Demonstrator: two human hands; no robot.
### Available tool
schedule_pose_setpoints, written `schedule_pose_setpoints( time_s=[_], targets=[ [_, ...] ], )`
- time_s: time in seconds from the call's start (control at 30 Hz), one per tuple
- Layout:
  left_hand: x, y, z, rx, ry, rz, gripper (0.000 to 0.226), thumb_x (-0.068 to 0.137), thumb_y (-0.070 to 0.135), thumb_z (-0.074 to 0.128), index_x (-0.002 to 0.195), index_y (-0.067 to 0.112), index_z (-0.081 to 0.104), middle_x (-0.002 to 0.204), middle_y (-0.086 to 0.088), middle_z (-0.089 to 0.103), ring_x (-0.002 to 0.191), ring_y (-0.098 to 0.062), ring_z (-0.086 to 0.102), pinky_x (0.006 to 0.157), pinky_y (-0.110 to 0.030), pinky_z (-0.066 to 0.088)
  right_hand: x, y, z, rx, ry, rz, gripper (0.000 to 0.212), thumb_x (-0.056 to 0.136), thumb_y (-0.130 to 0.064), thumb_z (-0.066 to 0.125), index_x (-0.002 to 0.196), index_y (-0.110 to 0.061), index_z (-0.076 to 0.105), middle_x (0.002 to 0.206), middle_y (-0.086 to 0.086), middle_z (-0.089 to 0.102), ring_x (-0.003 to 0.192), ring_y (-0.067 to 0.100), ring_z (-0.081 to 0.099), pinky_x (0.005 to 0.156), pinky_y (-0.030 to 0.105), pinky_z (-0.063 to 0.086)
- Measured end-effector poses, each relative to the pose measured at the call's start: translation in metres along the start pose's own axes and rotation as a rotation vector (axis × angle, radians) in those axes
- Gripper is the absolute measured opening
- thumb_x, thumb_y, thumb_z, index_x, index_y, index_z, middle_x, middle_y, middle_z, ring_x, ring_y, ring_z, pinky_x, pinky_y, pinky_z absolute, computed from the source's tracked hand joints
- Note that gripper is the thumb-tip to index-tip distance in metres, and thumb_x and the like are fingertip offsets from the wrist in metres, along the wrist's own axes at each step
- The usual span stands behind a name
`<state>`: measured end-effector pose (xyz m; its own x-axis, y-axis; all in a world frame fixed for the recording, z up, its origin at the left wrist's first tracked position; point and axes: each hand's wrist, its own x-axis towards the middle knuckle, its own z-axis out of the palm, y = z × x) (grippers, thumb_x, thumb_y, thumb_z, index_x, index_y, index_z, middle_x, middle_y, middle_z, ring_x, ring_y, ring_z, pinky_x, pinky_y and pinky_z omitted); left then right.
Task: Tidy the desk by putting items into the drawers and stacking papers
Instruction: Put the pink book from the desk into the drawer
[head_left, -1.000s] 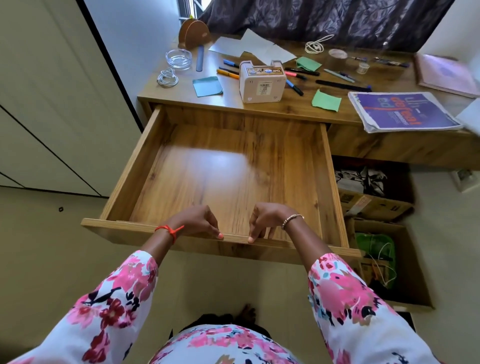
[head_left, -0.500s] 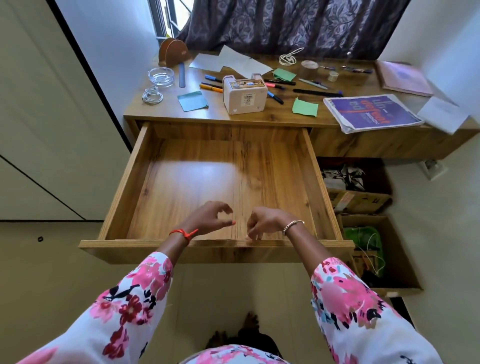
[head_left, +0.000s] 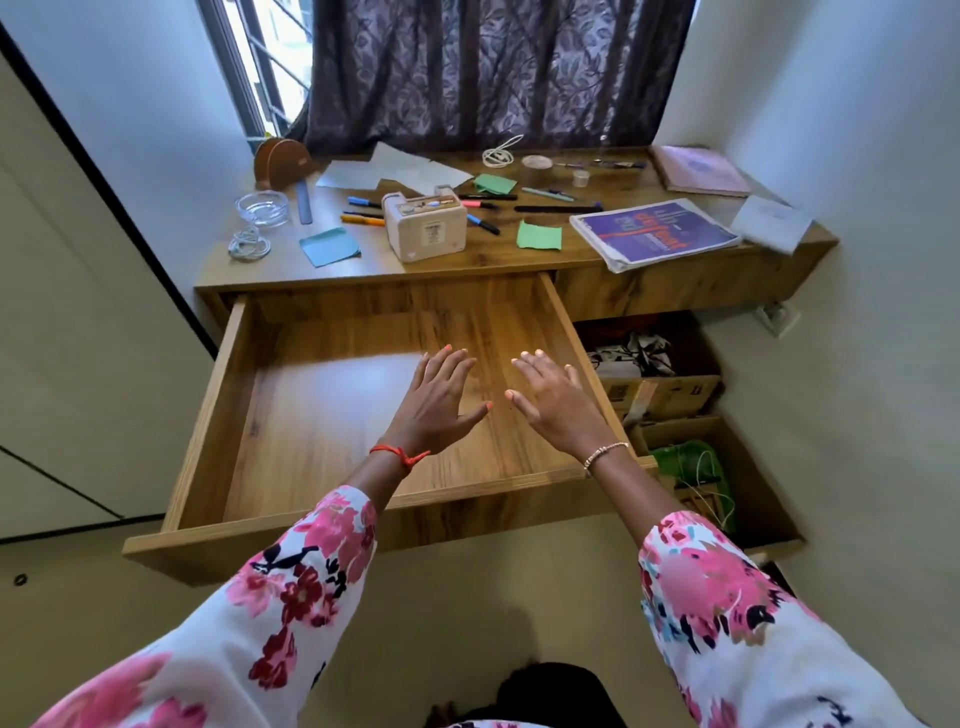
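Wooden drawer (head_left: 208, 426) stands wide open under the counter (head_left: 467, 265), and nothing shows inside it! Starting at the counter's left: a glass dish (head_left: 261, 208), a coiled white cable (head_left: 249, 244) just in front of it, a blue note (head_left: 330, 247), then a scatter of pens (head_left: 363, 210), loose sheets (head_left: 395, 174) at the back, and the cream box (head_left: 425, 223). Over the drawer, the left hand (head_left: 436, 405) hovers flat, fingers spread, holding nothing. Just beside it the right hand (head_left: 558, 405) matches it, palm down, fingers straight, nothing held. Further right sit a green note (head_left: 539, 235), the purple magazine (head_left: 654, 234) and a pink notebook (head_left: 698, 169) at the far end.

Looks like the reach for the first items is on. My call: take the small stuff first. Gather the pens lengthwise in one hand so none roll off the edge. Lift the cable as a coil so it doesn't unravel, and lay it against a drawer wall. Give the glass dish a careful two-handed lift. Papers can wait for squaring into one stack on the counter.
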<state>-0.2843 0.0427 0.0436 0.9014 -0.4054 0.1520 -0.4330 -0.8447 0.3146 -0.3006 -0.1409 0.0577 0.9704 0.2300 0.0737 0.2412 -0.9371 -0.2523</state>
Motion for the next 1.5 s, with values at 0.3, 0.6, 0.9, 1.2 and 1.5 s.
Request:
schedule_pose_setpoints(
  time_s=[0.3,0.6,0.9,1.2,1.5],
  targets=[
    [0.071,0.07,0.023,-0.026,0.037,0.07,0.064,0.09,0.048,0.046,0.139,0.009,0.034,0.147,-0.01,0.033,0.141,-0.024,0.02,0.116,-0.036,0.004,-0.007,0.096,-0.027,0.015,0.055,0.09,0.051,0.097,-0.037,0.035,0.141,-0.011,0.03,0.151,0.008,0.027,0.143,0.02,0.017,0.115,0.046,0.018],
    [0.168,0.159,0.037,-0.089,0.163,0.032,0.056,0.091,0.037,0.052,0.136,0.008,0.038,0.144,-0.011,0.039,0.138,-0.025,0.026,0.115,-0.037,0.013,0.005,0.23,-0.084,0.077,0.056,0.109,0.046,0.097,-0.035,0.037,0.136,-0.011,0.039,0.148,0.007,0.031,0.141,0.02,0.019,0.114,0.044,0.02],
    [0.24,0.227,0.05,-0.145,0.178,0.021,0.055,0.089,0.037,0.054,0.132,0.005,0.041,0.136,-0.014,0.045,0.13,-0.03,0.037,0.111,-0.043,0.027,0.01,0.339,-0.123,0.133,0.086,0.159,0.042,0.097,-0.034,0.039,0.128,-0.008,0.047,0.14,0.011,0.039,0.133,0.025,0.033,0.109,0.046,0.03],
    [0.305,0.254,0.062,-0.187,0.15,-0.015,0.052,0.09,0.031,0.057,0.132,0.004,0.041,0.136,-0.016,0.045,0.127,-0.028,0.038,0.106,-0.036,0.029,0.044,0.403,-0.139,0.194,0.143,0.191,0.038,0.096,-0.031,0.04,0.122,-0.005,0.051,0.135,0.014,0.043,0.129,0.026,0.037,0.106,0.047,0.035],
    [0.398,0.245,0.079,-0.242,0.111,-0.05,0.054,0.09,0.027,0.057,0.135,0.004,0.038,0.141,-0.015,0.041,0.131,-0.031,0.037,0.109,-0.039,0.028,0.115,0.451,-0.142,0.188,0.13,0.234,0.034,0.096,-0.031,0.041,0.118,-0.006,0.052,0.133,0.012,0.043,0.126,0.027,0.039,0.102,0.042,0.032]
  ],
)
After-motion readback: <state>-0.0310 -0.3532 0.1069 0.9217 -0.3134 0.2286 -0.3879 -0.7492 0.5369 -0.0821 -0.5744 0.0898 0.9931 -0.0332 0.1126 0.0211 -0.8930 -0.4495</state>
